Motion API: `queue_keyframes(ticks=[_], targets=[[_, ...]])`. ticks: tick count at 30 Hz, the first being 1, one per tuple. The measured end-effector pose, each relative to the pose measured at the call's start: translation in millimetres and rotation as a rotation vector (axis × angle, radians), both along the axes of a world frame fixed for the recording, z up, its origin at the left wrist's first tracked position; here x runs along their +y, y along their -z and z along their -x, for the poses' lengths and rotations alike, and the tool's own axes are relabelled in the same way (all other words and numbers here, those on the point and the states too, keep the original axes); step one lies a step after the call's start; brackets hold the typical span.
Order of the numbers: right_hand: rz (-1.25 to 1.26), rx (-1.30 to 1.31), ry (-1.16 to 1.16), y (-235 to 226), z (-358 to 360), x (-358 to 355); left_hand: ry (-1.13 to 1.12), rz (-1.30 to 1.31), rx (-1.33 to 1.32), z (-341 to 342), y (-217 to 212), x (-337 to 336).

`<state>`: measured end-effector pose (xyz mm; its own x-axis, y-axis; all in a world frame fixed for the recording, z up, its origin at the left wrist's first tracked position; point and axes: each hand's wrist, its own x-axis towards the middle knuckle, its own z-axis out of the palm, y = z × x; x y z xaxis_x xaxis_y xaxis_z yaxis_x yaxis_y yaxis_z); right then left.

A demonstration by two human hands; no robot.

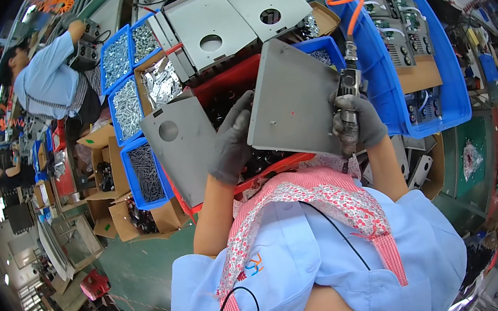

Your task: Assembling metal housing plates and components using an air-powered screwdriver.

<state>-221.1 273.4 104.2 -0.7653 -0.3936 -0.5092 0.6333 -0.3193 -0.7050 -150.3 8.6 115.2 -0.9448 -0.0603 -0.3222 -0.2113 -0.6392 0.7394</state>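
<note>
Holding the gray panel (295,102) over the red bin (234,74), apparently positioning it; wrapping the right hand (359,121) around the driver (349,83), placing the left hand (232,142) at the panel's left edge (can't tell if gripping); probably needing steadying next.

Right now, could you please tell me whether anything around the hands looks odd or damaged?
The flat grey metal panel between the grey-gloved left hand and right hand bears a small red mark near its middle. It looks odd against the grey surface; I cannot tell what it is.
</note>
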Motion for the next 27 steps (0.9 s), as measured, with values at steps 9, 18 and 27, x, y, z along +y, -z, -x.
queue_keyframes(ticks=[9, 18, 27], targets=[[-0.114, 0.076, -0.067, -0.3, -1.8, -16.8, 0.277, 0.097, 0.047, -26.4, 47.1, -17.4], [-0.229, 0.115, -0.044, -7.2, -4.8, -21.3, 0.217, -0.179, -0.116, -26.6, -2.1, 1.6], [-0.286, 0.146, -0.021, -17.0, -10.1, -13.3, 0.314, 0.118, -0.264, -24.1, -1.0, 2.7]])
